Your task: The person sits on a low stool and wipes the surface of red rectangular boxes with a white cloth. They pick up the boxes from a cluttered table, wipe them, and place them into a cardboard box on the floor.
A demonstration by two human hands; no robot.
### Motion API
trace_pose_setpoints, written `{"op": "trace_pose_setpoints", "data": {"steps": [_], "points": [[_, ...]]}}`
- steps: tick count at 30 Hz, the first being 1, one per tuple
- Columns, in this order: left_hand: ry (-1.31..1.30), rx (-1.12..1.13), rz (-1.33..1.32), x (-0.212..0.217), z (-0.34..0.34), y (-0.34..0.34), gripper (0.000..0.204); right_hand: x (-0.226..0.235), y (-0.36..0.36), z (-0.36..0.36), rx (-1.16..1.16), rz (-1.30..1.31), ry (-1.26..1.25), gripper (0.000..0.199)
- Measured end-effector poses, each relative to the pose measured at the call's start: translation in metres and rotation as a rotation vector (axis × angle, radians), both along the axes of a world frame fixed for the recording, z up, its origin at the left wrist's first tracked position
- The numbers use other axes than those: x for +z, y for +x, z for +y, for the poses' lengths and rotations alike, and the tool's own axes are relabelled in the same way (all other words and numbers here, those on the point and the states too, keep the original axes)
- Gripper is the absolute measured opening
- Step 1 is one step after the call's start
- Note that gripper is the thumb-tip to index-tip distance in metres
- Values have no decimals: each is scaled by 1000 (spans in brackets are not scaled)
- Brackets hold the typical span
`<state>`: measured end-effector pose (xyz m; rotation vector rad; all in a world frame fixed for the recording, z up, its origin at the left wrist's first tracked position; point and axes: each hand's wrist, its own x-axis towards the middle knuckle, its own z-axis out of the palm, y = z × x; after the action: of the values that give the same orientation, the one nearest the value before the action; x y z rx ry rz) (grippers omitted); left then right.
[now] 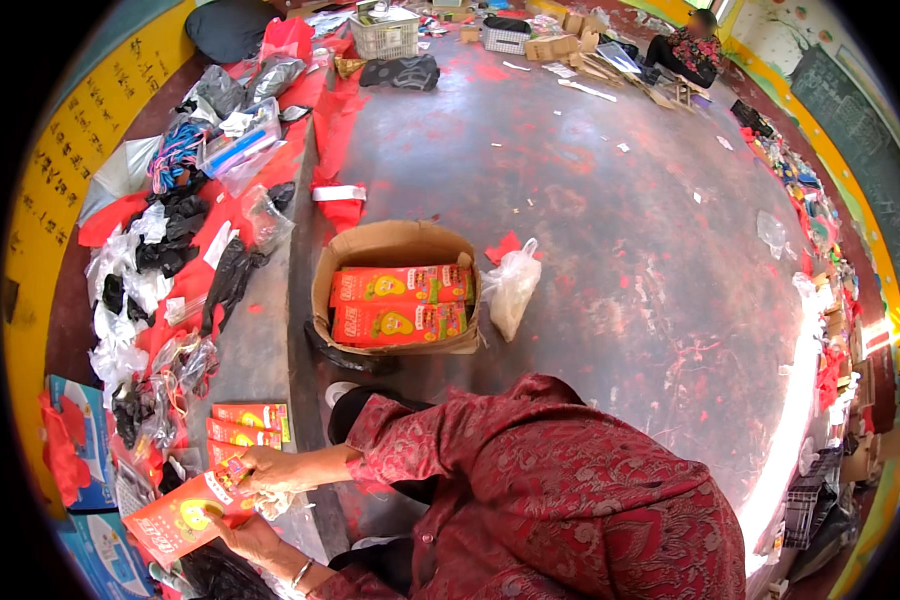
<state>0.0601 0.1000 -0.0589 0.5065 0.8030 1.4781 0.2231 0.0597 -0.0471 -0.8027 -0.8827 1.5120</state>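
A flat red packet (160, 530) with a yellow cartoon fruit on its front is tilted over the ledge at the lower left. My left hand (252, 542), a bangle on its wrist, grips the packet's near edge with the thumb on its face. At the packet's upper right end, my right hand (272, 470) is closed on it, its fingers partly hidden. Just beyond that hand, several matching packets (245, 428) lie overlapping on the ledge. More of them (395, 325) lie in rows inside an open cardboard carton (400, 238) on the floor.
A knotted white plastic bag (515, 285) stands right of the carton. Crumpled plastic bags (120, 270) and red cloth clutter the raised ledge (255, 350) at left. Far off are plastic crates (385, 38), flattened cardboard and a seated person (692, 50). Assorted goods line the right wall.
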Motion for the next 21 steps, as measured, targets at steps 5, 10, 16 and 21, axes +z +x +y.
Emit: {"op": "trace_pose_setpoints", "data": {"steps": [5,10,16,21], "points": [[126,-171,42,4,5,-12,49,15,9,1,-90,-82,62,18],[302,-247,158,-4,7,2,14,20,32,15,-133,274,30,14],[145,-282,181,-21,12,-9,17,38,178,13,-286,365,-145,21],[124,-424,-126,-11,1,-12,20,54,312,-84,-590,82,-106,21]]}}
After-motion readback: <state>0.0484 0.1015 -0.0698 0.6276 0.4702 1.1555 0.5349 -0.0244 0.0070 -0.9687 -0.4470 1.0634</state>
